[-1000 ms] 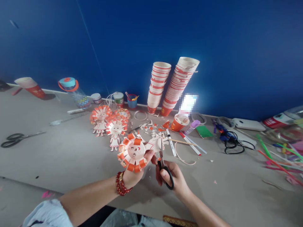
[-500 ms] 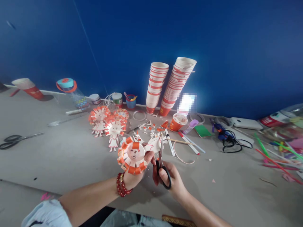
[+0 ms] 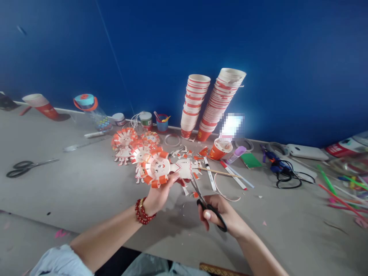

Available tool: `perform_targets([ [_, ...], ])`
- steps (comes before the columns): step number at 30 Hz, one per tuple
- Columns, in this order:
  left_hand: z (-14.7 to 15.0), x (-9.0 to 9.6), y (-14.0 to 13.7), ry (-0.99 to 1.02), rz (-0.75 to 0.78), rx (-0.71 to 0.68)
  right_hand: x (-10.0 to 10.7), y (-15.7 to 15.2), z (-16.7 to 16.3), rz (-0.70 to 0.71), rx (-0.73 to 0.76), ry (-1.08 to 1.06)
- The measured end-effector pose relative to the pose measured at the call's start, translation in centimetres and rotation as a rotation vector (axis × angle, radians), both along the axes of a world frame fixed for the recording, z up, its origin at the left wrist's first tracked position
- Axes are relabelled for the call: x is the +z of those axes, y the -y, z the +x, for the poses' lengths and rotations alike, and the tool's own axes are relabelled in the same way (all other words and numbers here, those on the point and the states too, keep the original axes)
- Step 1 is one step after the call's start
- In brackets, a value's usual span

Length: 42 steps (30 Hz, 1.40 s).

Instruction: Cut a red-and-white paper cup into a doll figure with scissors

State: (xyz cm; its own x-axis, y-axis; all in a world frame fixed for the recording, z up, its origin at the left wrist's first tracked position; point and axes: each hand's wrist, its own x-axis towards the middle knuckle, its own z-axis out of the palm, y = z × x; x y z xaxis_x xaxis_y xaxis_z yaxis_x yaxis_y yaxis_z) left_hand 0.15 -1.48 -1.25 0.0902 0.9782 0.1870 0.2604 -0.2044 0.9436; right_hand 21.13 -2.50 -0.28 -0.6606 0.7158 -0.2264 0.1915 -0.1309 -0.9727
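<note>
My left hand [image 3: 162,193] is closed on a paper doll [image 3: 182,168] with a drawn face, a white dress with red trim and curled orange strips around its head. The doll lies sideways, head to the left. In my right hand [image 3: 221,214] is a pair of scissors [image 3: 204,204] with black handles, fingers through the loops. The blades point up and left, their tips by the lower edge of the dress. Whether they touch the paper I cannot tell. Behind the held doll are finished-looking paper dolls [image 3: 125,140] with orange fringes, partly covered by it.
Two tall stacks of paper cups [image 3: 195,103] lean by the blue wall. Paper scraps [image 3: 184,151], markers [image 3: 209,174] and a cup of scraps [image 3: 220,149] lie beyond my hands. Another pair of scissors [image 3: 24,166] is at left, a blue glue gun [image 3: 273,161] with its cord at right.
The doll has turned and moved up and left, its face now tilted sideways. My right hand has drawn the scissors down and right, away from my left hand, with the blades apart.
</note>
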Motion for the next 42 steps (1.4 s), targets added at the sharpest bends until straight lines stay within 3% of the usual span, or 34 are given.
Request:
perform_targets([
  [6,-1.0,1.8,-0.1,0.062,-0.094,-0.179,0.3,0.0,0.0,-0.006,0.051,-0.013],
  [13,-1.2,2.7,-0.5,-0.051,-0.091,-0.228,0.2,0.0,0.3,-0.047,0.062,-0.006],
  [31,-1.3,2.8,-0.7,-0.109,-0.012,-0.228,0.2,-0.2,0.2,-0.062,0.079,-0.010],
  [42,-1.4,2.4,-0.6,-0.046,-0.067,-0.221,-0.1,-0.2,0.3,-0.071,0.080,-0.013],
])
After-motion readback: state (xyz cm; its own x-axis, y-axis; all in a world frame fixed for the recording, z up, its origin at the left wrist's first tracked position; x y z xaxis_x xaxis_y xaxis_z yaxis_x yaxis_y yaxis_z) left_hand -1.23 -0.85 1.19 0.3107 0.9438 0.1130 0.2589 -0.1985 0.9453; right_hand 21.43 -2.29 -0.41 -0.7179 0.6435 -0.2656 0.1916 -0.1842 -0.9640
